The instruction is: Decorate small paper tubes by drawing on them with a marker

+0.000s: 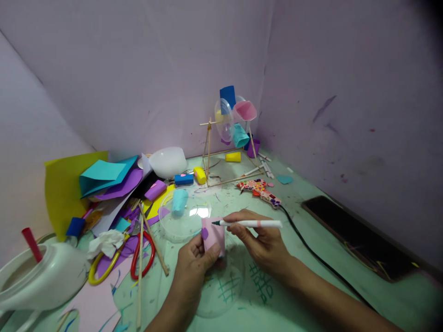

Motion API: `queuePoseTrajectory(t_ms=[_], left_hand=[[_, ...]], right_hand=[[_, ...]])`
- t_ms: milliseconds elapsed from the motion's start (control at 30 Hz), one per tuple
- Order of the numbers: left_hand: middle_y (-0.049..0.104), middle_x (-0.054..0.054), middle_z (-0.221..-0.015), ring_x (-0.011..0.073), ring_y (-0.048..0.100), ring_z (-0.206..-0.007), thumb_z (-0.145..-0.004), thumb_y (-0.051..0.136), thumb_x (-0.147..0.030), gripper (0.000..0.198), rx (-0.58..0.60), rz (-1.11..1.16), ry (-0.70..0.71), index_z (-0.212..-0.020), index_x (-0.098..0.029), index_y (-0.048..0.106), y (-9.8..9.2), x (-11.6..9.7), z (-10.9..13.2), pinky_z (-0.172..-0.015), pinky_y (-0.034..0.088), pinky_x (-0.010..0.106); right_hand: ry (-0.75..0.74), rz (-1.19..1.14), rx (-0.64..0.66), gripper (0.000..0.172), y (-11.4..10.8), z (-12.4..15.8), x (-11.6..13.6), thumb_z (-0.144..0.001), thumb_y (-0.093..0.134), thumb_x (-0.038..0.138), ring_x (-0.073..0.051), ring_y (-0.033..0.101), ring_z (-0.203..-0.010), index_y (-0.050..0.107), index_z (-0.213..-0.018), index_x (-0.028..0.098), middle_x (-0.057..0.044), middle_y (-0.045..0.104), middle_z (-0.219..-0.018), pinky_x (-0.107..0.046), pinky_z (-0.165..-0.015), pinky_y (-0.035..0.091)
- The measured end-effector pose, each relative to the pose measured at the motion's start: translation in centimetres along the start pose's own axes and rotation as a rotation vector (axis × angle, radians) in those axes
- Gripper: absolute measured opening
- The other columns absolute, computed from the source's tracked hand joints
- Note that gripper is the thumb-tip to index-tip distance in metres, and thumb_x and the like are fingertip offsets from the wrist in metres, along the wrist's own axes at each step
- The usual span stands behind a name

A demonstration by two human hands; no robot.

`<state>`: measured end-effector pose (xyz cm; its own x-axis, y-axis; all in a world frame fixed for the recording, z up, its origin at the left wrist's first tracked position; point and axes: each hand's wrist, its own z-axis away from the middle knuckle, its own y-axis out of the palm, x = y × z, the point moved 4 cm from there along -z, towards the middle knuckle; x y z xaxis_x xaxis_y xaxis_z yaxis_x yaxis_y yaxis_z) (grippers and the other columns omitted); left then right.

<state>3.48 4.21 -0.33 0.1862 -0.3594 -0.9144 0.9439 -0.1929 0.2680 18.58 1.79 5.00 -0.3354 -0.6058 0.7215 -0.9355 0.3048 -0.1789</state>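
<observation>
My left hand (pixel 194 263) is closed around a small pink paper cup (pixel 213 235) with a purple shape stuck on its side. My right hand (pixel 258 240) pinches a white marker (pixel 251 223) with a dark tip. The tip touches the top edge of the pink cup. Both hands hover over a clear plastic lid (pixel 221 286) lying on the green table (pixel 311 240). Just behind the cup lies another clear lid (pixel 183 216) with a light blue paper roll (pixel 179 201) on it.
A stick frame with coloured cups and clear lids (pixel 231 124) stands at the back. A patterned glue gun (pixel 261 190) with a black cord lies right of centre, and a dark phone (pixel 356 235) at far right. Coloured paper (pixel 104 180), scissors (pixel 141 258) and a white jug (pixel 41 276) crowd the left.
</observation>
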Motion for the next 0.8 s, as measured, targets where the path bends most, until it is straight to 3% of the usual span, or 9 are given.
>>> queuePoseTrajectory(t_ms=[300,533,800], left_hand=[[0.068,0.006,-0.077,0.0173,0.057,-0.068,-0.059,0.080,-0.038,0.046,0.010,-0.027,0.008,-0.096,-0.012,0.072,-0.16,0.15,-0.08,-0.058,0.045,0.025],[0.070,0.008,-0.082,0.0208,0.060,-0.075,-0.056,0.083,-0.036,0.051,0.011,0.014,0.003,-0.099,-0.012,0.071,-0.03,0.09,-0.03,-0.062,0.046,0.027],[0.070,0.009,-0.086,0.0195,0.060,-0.072,-0.055,0.083,-0.036,0.051,0.007,0.027,-0.005,-0.099,-0.012,0.072,-0.15,0.21,-0.13,-0.060,0.048,0.027]], right_hand=[[0.011,-0.010,0.024,0.015,0.17,0.09,0.03,-0.084,0.058,0.015,-0.017,0.068,-0.075,0.070,-0.093,0.020,-0.005,0.073,-0.084,-0.028,-0.067,0.055],[0.052,-0.005,-0.079,0.010,-0.20,-0.12,-0.08,-0.084,0.059,0.018,-0.016,0.067,-0.067,0.069,-0.084,0.020,-0.004,0.072,-0.077,-0.028,-0.063,0.055],[0.112,0.027,-0.077,0.013,-0.46,-0.12,-0.60,-0.086,0.056,0.023,-0.016,0.065,-0.063,0.068,-0.081,0.019,-0.004,0.070,-0.074,-0.027,-0.062,0.054]])
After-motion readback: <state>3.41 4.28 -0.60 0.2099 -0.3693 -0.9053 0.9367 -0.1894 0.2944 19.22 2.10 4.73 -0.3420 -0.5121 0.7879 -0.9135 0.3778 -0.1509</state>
